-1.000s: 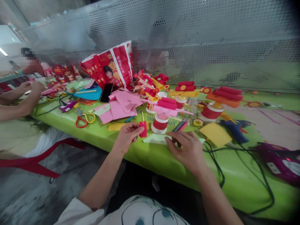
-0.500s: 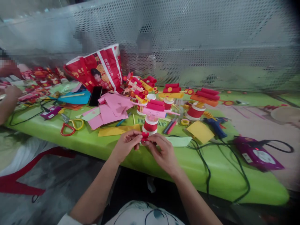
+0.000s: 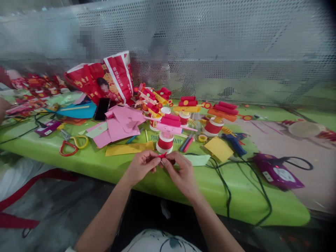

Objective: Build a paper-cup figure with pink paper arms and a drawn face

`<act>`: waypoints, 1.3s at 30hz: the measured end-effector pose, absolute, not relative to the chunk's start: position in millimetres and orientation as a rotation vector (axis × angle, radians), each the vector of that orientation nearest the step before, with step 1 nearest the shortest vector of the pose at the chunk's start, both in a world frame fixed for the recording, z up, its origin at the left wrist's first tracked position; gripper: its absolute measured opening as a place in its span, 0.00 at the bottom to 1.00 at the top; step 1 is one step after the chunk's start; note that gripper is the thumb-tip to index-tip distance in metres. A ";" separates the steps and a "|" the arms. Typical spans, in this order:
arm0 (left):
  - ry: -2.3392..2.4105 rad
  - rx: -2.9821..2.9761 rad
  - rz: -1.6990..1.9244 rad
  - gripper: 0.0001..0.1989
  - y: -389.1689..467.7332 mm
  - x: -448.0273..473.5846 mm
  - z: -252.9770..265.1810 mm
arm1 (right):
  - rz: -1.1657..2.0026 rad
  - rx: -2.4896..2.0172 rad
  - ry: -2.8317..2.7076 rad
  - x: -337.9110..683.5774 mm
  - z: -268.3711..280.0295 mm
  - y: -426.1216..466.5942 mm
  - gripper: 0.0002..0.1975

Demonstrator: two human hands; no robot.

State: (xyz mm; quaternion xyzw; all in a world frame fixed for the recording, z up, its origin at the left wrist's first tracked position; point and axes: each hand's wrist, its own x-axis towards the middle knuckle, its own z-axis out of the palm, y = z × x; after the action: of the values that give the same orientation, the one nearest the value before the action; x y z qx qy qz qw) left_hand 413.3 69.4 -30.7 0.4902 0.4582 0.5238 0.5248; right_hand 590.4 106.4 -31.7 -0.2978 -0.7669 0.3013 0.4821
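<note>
Between the fingertips of both hands is a small piece of red paper (image 3: 163, 155), partly covered by the thumbs. My left hand (image 3: 143, 166) pinches its left side, and my right hand (image 3: 181, 168) pinches its right side. Just behind them stands a red and white paper-cup figure (image 3: 166, 141) with a pink face piece and red rolls on top. A yellow paper strip (image 3: 130, 148) lies left of it. To its right are several felt-tip pens (image 3: 187, 142) and a pale green paper strip (image 3: 196, 160).
Pink paper sheets (image 3: 123, 122), scissors (image 3: 75, 144) and a phone (image 3: 102, 109) lie to the left, before a red bag (image 3: 101, 78). More cup figures (image 3: 214, 124), a blue glue gun (image 3: 235, 142), a purple box (image 3: 278, 171) and black cables (image 3: 228, 192) are rightward on the green table (image 3: 204, 192).
The view has shifted slightly, so the table items sit further left. The red paper has been turned in my fingers and now shows less of its surface. Both hands keep their pinch.
</note>
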 end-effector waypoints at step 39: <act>1.148 1.176 1.175 0.17 73.9 416.7 -33.7 | 0.872 -0.870 -1.802 589.9 -28.4 108.1 0.11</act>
State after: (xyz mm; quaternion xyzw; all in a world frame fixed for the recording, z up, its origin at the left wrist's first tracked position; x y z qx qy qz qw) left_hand 416.7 73.9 -33.7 0.4929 0.4812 0.4925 0.5319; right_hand 589.9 108.1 -28.4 -0.3538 -0.7325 0.3544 0.4612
